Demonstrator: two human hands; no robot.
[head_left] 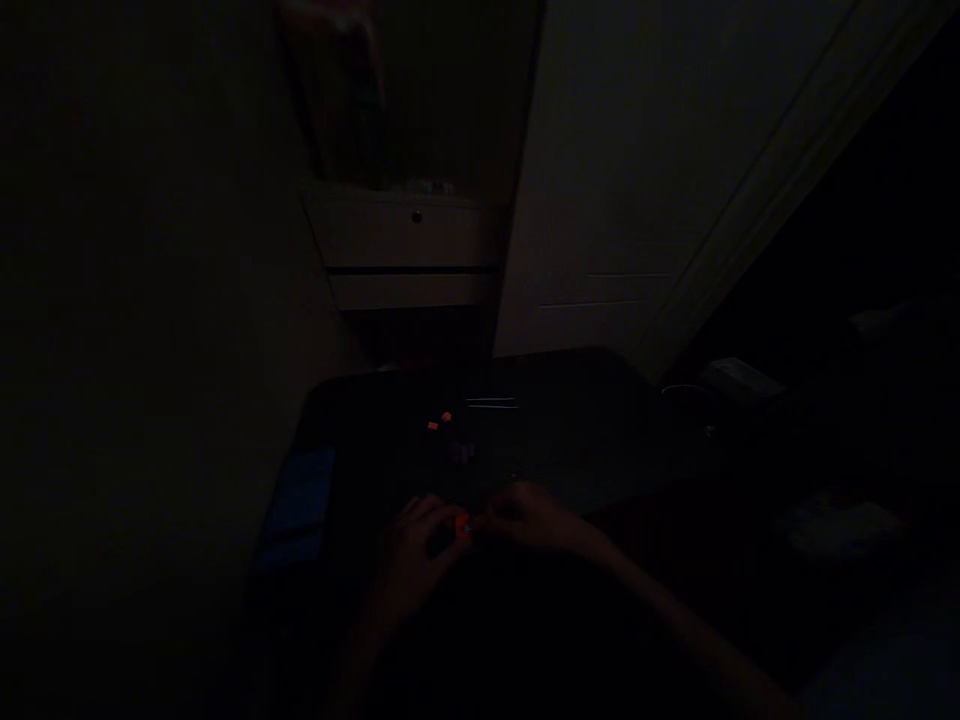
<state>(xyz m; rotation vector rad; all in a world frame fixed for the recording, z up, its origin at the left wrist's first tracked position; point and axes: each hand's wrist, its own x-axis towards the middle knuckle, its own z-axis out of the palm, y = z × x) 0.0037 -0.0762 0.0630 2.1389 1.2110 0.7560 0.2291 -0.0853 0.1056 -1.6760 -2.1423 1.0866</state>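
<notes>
The picture is very dark. My left hand pinches a small orange-red piece between thumb and fingers, above the near part of a dark table. The piece has a lighter bluish spot at its middle; its exact kind cannot be made out. Close against its right side, my right hand has its fingertips pressed together, and whatever they hold is too dark to name. Beyond the hands lie a small purplish object and two small orange-red pieces, one squarish and one rounder.
Two thin pale sticks lie side by side toward the back of the table. At the left edge is a flat bluish rectangle. Behind stand a drawer unit and a pale panel. A whitish box sits off to the right.
</notes>
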